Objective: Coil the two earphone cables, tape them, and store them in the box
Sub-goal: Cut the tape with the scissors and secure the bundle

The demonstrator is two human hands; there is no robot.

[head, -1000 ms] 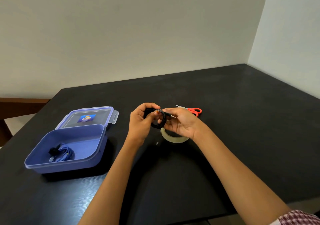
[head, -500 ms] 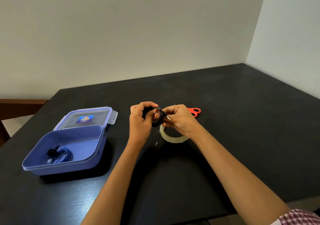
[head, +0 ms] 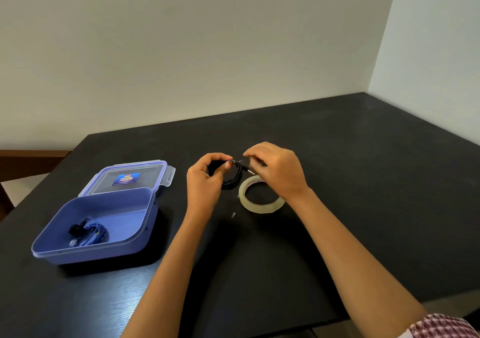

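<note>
Both forearms [head: 166, 272] are recorded bare, wrist to elbow; left hand [head: 205, 181] and right hand [head: 279, 172] are likewise uncovered. A sleeve [head: 441, 327] in maroon-and-white check is noted on the right upper arm.

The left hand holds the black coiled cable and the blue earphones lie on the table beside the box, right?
Not quite. The head view shows the blue earphones lying inside the open box, not on the table beside it. The left hand does hold the black coiled cable.
</note>
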